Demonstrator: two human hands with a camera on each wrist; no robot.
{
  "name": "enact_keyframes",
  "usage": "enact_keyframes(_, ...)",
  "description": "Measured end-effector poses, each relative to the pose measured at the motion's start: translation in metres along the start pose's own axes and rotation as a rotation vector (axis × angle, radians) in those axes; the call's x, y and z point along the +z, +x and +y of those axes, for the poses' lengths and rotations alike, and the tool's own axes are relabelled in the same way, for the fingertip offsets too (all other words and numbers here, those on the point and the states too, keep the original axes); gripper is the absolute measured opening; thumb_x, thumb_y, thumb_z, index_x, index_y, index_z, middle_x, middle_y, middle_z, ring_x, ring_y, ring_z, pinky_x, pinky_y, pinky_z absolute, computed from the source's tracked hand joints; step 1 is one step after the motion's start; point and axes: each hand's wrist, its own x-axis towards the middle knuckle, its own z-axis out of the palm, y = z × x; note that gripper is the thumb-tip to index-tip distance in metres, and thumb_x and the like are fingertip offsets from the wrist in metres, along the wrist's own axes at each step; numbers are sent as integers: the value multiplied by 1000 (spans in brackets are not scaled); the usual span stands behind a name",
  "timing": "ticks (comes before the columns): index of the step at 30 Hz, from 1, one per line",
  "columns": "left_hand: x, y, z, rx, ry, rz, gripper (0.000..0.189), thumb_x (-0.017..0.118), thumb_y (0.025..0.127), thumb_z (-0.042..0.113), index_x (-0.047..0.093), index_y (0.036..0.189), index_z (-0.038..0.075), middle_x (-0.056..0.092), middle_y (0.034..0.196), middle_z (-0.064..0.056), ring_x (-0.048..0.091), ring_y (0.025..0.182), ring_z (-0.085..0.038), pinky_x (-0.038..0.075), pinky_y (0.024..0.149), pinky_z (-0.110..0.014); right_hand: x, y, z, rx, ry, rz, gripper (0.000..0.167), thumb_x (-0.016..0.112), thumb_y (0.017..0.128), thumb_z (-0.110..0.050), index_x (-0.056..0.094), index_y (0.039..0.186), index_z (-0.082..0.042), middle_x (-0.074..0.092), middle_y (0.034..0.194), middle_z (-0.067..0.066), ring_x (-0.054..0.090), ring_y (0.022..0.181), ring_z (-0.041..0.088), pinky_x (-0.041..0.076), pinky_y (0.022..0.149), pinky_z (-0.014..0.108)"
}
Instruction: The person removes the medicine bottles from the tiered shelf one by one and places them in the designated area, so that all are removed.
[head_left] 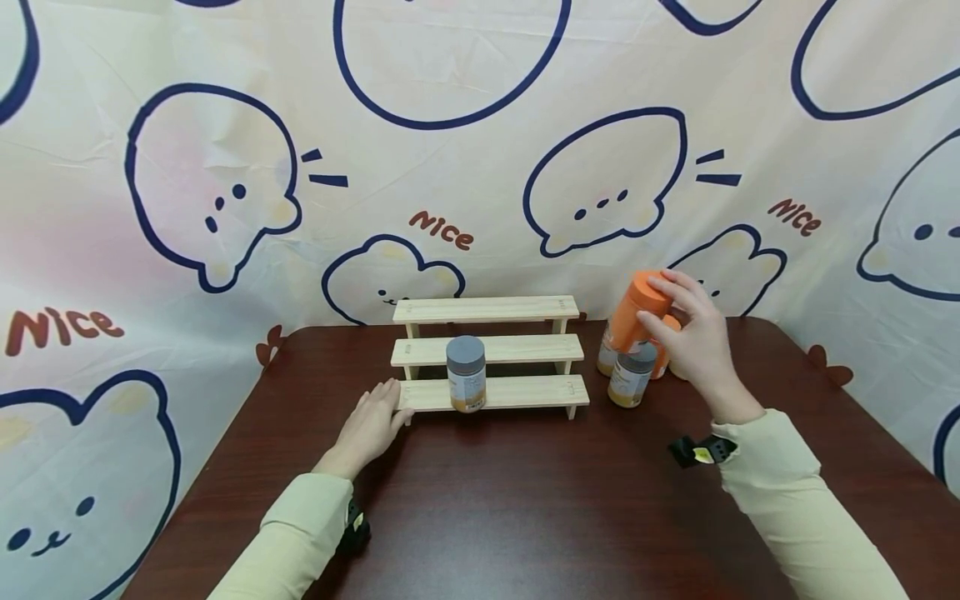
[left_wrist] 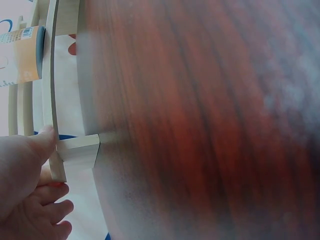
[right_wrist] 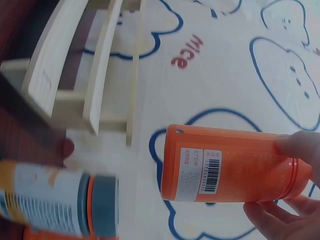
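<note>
My right hand [head_left: 703, 342] holds an orange bottle [head_left: 628, 323], tilted, above a group of jars at the right. In the right wrist view, thumb and fingers grip the bottle [right_wrist: 225, 165] near its cap end, and a white barcode label shows on its side. At the left end of a three-tier wooden shelf [head_left: 525, 390], my left hand [head_left: 369, 427] grips the lowest board, thumb at its front edge in the left wrist view. A grey-lidded jar [head_left: 467, 385] stands on that board, left of its middle.
Under the raised bottle stands another grey-lidded jar [head_left: 628, 385], with several more containers partly hidden behind it. The dark wooden table [head_left: 525, 508] stretches in front of the shelf. A patterned cloth [head_left: 480, 183] hangs behind everything.
</note>
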Motion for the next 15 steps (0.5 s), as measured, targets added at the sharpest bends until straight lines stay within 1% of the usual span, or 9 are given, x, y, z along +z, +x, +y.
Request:
enact_keyframes(6, 0, 0, 0, -1, -3, 2, 56, 56, 93, 20, 37, 133, -15, 37, 135, -30, 32, 127, -42, 22, 105, -51, -20, -3, 10, 41, -78, 51, 43, 69, 83, -6, 58, 124, 0, 46, 131, 10, 48, 112, 29, 43, 88, 19)
enact_keyframes(10, 0, 0, -1, 3, -4, 7, 56, 56, 93, 20, 37, 133, -14, 38, 135, -30, 33, 126, -42, 22, 105, -51, -31, -6, 20, 76, -117, 61, 43, 67, 85, -9, 56, 126, -2, 44, 133, 11, 46, 115, 31, 43, 91, 26)
enact_keyframes(13, 1, 0, -1, 3, -4, 8, 56, 56, 93, 20, 37, 133, -14, 38, 135, -30, 33, 126, -42, 22, 104, -51, -36, -9, 29, 104, -149, 59, 44, 66, 86, -12, 55, 127, -1, 43, 135, 11, 46, 115, 32, 42, 93, 33)
enact_keyframes(15, 1, 0, -1, 4, -4, 9, 56, 57, 93, 20, 37, 133, -14, 38, 135, -30, 33, 126, -42, 22, 104, -51, -38, -13, 35, 115, -160, 60, 44, 66, 86, -12, 55, 127, 0, 42, 135, 13, 46, 115, 33, 41, 94, 36)
